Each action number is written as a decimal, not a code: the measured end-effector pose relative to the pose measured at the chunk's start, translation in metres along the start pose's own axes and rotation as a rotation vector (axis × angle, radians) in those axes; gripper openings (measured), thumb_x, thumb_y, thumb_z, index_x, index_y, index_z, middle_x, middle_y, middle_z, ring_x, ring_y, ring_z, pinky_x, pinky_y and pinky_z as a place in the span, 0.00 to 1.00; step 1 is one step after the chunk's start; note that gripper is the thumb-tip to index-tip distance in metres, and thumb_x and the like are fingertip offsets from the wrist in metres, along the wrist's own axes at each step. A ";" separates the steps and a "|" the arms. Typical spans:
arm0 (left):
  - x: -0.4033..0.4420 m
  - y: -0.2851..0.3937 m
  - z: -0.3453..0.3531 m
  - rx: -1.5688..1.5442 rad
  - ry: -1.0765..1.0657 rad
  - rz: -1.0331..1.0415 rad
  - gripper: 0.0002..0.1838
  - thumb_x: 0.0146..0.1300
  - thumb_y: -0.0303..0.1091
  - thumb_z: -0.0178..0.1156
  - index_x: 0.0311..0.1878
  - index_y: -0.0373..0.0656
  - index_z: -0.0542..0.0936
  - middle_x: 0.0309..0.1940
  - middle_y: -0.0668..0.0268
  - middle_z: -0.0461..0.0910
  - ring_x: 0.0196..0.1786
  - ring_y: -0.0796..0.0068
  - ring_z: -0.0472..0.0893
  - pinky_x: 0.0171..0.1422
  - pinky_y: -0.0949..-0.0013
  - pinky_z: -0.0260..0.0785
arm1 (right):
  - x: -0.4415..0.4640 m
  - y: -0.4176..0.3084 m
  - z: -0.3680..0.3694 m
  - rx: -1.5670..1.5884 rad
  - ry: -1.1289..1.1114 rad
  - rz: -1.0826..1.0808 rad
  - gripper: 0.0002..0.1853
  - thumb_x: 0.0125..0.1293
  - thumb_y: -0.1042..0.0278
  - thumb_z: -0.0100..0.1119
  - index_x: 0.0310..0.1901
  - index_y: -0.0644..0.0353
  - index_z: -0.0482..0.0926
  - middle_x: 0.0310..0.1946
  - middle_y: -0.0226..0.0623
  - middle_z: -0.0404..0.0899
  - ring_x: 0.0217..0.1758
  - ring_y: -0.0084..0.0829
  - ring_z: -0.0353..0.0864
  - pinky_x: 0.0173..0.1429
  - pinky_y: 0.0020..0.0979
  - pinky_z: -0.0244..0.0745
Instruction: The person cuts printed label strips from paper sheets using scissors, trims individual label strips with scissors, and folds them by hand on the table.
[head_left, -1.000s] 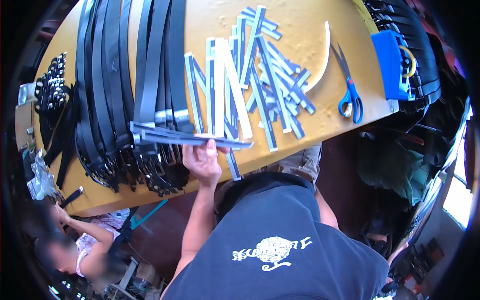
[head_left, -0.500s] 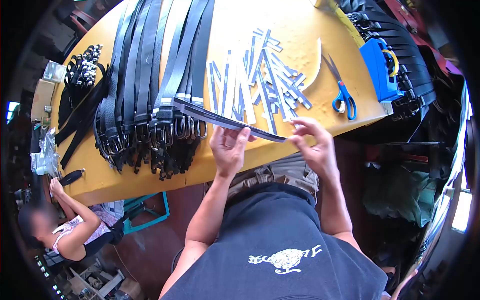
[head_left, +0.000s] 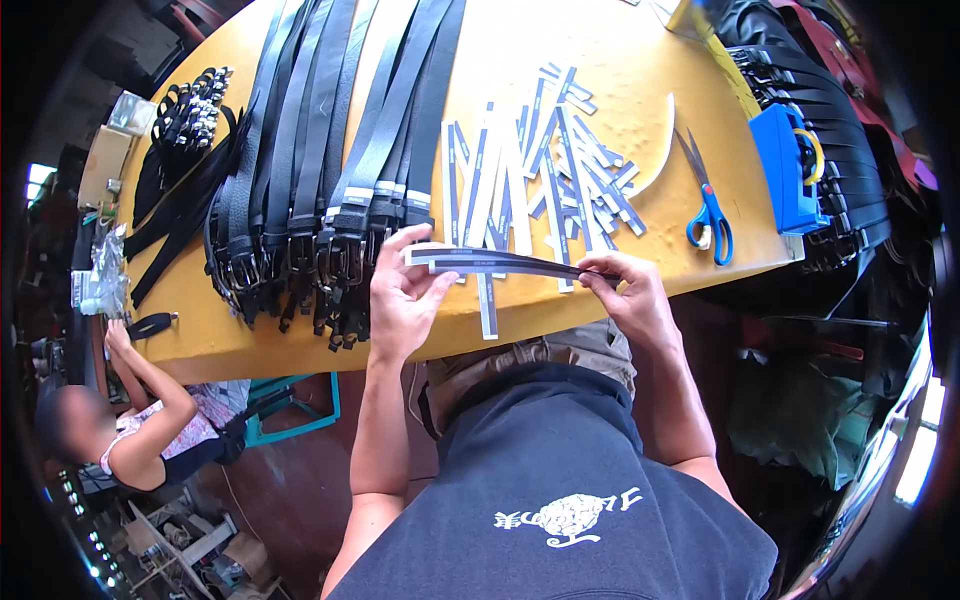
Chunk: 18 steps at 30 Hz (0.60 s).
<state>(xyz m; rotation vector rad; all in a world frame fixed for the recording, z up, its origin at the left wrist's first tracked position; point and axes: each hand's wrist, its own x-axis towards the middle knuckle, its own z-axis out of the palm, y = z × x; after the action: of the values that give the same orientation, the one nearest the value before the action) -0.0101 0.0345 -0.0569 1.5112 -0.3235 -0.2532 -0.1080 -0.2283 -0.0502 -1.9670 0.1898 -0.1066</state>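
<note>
A pair of long dark label strips [head_left: 510, 263] with white borders spans my two hands above the table's near edge. My left hand [head_left: 402, 300] has their left ends between the thumb and raised fingers. At the other end, my right hand [head_left: 628, 292] pinches the strips between thumb and fingertips. Just beyond lies a loose pile of similar label strips [head_left: 570, 165], and one single strip [head_left: 488, 312] points toward me below the held ones. Left of the pile, black belts [head_left: 345, 150] lie in rows with their metal buckles [head_left: 345, 250] toward me, some with a label band near the buckle.
Blue-handled scissors [head_left: 708, 215] and a blue tape dispenser [head_left: 785, 165] are on the right of the yellow table [head_left: 420, 340]. More black belts hang at the far right. Small straps with buckles [head_left: 190, 115] lie at far left. Another person [head_left: 150, 420] works at the left corner.
My left hand has slid from the middle of the strips to their left ends. My right hand, fingers loosely apart before, now grips the right ends. The strips are more level.
</note>
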 end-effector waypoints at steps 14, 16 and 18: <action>-0.019 -0.031 -0.003 0.203 -0.029 0.132 0.12 0.57 0.16 0.66 0.45 0.34 0.81 0.41 0.59 0.83 0.44 0.73 0.85 0.49 0.75 0.79 | -0.010 0.005 0.001 -0.147 0.083 -0.095 0.07 0.60 0.76 0.65 0.39 0.65 0.79 0.31 0.41 0.80 0.31 0.32 0.78 0.37 0.30 0.73; -0.022 -0.031 -0.004 0.259 -0.033 0.166 0.13 0.57 0.16 0.66 0.45 0.34 0.80 0.41 0.59 0.83 0.44 0.74 0.85 0.48 0.74 0.78 | -0.009 0.005 0.003 -0.143 0.060 -0.107 0.07 0.60 0.76 0.65 0.39 0.64 0.79 0.31 0.42 0.80 0.32 0.34 0.78 0.37 0.31 0.73; -0.026 -0.033 -0.009 0.275 -0.022 0.159 0.12 0.57 0.16 0.66 0.45 0.34 0.81 0.40 0.59 0.83 0.43 0.73 0.84 0.48 0.73 0.78 | -0.008 0.001 0.006 -0.159 0.032 -0.142 0.07 0.60 0.76 0.65 0.40 0.64 0.79 0.32 0.41 0.79 0.32 0.36 0.79 0.38 0.32 0.73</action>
<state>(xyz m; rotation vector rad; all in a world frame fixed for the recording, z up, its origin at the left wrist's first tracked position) -0.0301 0.0503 -0.0913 1.7437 -0.5097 -0.1008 -0.1151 -0.2217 -0.0529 -2.1377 0.0813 -0.2213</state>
